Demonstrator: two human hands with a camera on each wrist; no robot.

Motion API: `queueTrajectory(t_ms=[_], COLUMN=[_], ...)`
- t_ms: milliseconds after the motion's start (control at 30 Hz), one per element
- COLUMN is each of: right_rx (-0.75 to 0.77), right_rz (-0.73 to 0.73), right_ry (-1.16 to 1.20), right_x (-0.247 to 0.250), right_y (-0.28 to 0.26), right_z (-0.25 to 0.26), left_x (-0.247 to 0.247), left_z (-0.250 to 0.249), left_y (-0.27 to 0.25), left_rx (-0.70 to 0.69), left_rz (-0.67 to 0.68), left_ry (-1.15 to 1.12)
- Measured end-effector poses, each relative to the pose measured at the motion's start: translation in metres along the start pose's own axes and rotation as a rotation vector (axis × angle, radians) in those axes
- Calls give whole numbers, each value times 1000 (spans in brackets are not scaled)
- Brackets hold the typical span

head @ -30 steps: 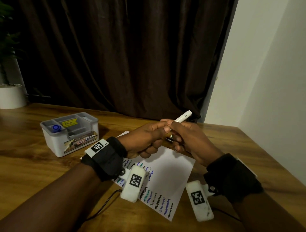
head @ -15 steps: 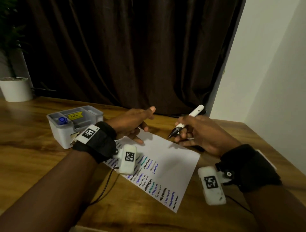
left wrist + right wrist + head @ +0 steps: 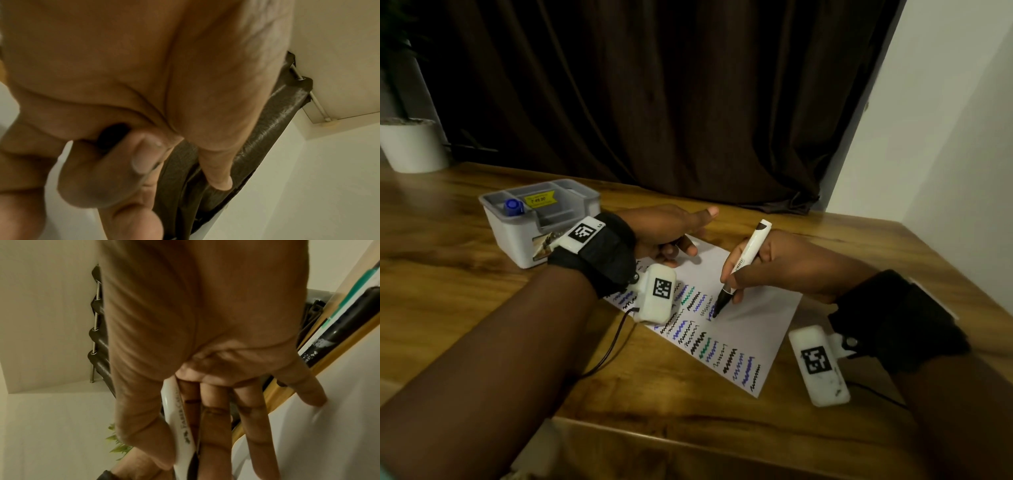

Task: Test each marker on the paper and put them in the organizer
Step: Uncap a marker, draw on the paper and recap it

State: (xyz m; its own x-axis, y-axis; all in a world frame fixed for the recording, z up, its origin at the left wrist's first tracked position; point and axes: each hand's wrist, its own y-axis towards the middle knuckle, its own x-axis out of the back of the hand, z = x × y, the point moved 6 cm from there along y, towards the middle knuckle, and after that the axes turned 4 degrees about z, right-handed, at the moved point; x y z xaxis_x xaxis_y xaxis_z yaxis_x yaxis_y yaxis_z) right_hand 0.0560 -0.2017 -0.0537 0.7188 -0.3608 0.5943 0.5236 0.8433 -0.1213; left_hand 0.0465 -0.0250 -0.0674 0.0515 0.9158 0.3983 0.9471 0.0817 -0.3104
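A white marker [image 3: 748,251] with a black tip is gripped in my right hand [image 3: 734,279], and the tip touches the white paper [image 3: 760,318] beside several rows of squiggles. In the right wrist view the marker's barrel [image 3: 176,418] lies between thumb and fingers. My left hand [image 3: 674,236] rests on the paper's far left corner. In the left wrist view a small black marker cap [image 3: 112,134] is pinched between its thumb and curled fingers. The grey organizer [image 3: 517,236] stands to the left with a blue-capped marker [image 3: 513,206] upright in one compartment.
A white plant pot [image 3: 410,144] stands at the table's far left. Behind the table hangs a dark curtain [image 3: 654,96], and a white wall [image 3: 945,154] closes in on the right. Thin cables trail from both wrist cameras over the wooden table [image 3: 448,291].
The hands have come apart. My right hand has turned the marker tip down and lowered it onto the paper. My left hand has moved left to the paper's far corner.
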Motion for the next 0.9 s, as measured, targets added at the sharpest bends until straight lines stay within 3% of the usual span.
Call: queueTrajectory(t_ms=[900], right_rx=[8], right_rz=[50], right_ry=[-74], right_x=[0], right_y=[5], right_z=[-8], left_x=[0], left_z=[1], left_y=[4], left_rx=[-20], left_rz=[10], left_ry=[23])
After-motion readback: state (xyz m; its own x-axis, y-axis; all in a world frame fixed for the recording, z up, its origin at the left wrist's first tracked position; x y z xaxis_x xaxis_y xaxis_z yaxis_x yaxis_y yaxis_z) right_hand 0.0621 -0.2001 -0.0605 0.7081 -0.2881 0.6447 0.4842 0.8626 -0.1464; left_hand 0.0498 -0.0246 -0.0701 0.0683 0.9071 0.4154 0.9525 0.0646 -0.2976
